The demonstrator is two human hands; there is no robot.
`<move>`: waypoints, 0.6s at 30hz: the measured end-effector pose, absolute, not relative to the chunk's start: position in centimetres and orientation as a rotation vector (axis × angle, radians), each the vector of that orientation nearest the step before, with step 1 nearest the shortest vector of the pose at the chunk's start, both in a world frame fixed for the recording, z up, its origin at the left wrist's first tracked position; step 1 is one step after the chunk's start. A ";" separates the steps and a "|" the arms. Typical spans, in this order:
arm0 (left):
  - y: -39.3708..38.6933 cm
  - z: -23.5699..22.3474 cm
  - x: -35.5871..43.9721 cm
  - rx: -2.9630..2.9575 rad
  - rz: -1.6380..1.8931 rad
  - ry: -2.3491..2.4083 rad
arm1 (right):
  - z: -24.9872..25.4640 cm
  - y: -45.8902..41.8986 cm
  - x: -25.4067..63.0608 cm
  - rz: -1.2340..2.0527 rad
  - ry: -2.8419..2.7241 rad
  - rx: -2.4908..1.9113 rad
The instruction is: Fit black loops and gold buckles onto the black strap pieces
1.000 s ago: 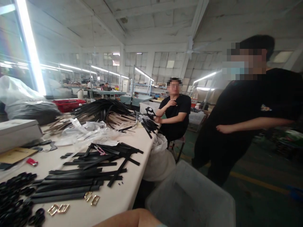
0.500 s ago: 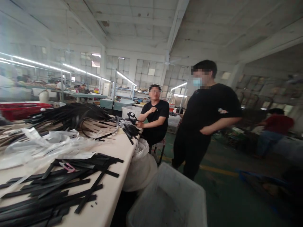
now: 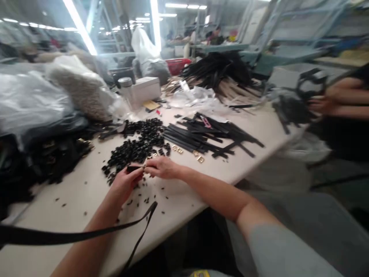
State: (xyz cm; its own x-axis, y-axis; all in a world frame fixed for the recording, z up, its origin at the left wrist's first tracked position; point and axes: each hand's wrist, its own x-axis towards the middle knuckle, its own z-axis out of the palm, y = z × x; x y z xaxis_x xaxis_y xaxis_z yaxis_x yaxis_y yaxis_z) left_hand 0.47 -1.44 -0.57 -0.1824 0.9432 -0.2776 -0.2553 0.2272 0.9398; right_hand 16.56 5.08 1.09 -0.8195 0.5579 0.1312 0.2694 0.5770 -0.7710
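Note:
My left hand [image 3: 125, 184] is closed on a short black strip [image 3: 134, 168] above the pale table. Meeting it from the right, my right hand [image 3: 163, 167] pinches at the strip's end. Whatever lies between its fingertips is too small and blurred to name, though a bit of gold colour shows there. Just beyond both hands spreads a heap of small black loops [image 3: 138, 144]. Gold buckles [image 3: 200, 159] lie to the right of the heap, and long black strips [image 3: 198, 132] are piled behind them. Tiny dark bits [image 3: 147, 200] are scattered on the near tabletop.
Pink-handled snips [image 3: 206, 122] rest on the strips. Plastic bags [image 3: 83, 88] and dark material crowd the left. A jar [image 3: 126, 90] and white box [image 3: 147, 89] stand behind. A thin black strap [image 3: 72, 236] crosses my left forearm. A co-worker's arms [image 3: 340, 98] are at the far right.
My view has swung left and down to the table. Both my hands, the black loops and the buckles now show. The standing person is out of view.

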 end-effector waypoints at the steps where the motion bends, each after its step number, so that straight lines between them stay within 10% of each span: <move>1: -2.1 -0.6 -0.4 0.708 1.278 1.309 | 0.7 5.2 16.1 1.135 -2.432 -0.642; 18: -2.1 0.1 0.0 0.782 1.273 1.326 | 0.1 6.2 16.8 1.111 -2.417 -0.644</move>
State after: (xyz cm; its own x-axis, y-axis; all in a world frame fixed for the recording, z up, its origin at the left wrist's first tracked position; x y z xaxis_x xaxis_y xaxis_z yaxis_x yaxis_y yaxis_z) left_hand 0.04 -2.11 0.08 -0.1969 0.9476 -0.2514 -0.2124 0.2092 0.9545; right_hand 16.81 6.16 0.11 -0.8131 0.5584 0.1646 0.2386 0.5775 -0.7808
